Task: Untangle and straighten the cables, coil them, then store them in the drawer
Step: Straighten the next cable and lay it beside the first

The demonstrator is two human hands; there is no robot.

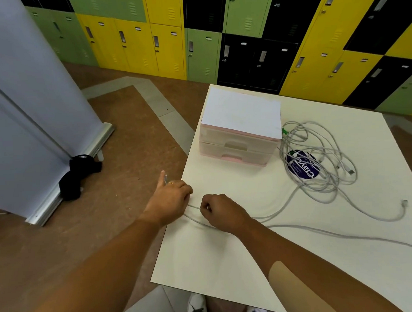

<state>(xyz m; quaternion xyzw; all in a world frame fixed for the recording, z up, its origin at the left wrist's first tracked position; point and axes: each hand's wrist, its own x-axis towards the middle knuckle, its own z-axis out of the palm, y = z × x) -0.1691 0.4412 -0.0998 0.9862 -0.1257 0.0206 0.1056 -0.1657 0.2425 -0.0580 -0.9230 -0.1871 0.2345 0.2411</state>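
At the left edge of the white table point(216, 261), both hands hold one gray cable point(194, 206). The left hand point(171, 199) has its fingers curled on it, forefinger stretched out with the cable's end lying along it. The right hand point(218, 212), just beside it, is closed in a fist around the same cable. That cable runs right to a loose tangle of cables point(319, 172) lying beside the small drawer unit point(238, 152), whose drawers are closed.

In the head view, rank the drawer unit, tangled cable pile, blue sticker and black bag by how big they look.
Largest: drawer unit and tangled cable pile, alike, unranked.
Then: black bag.
Smallest: blue sticker, partly under that pile.
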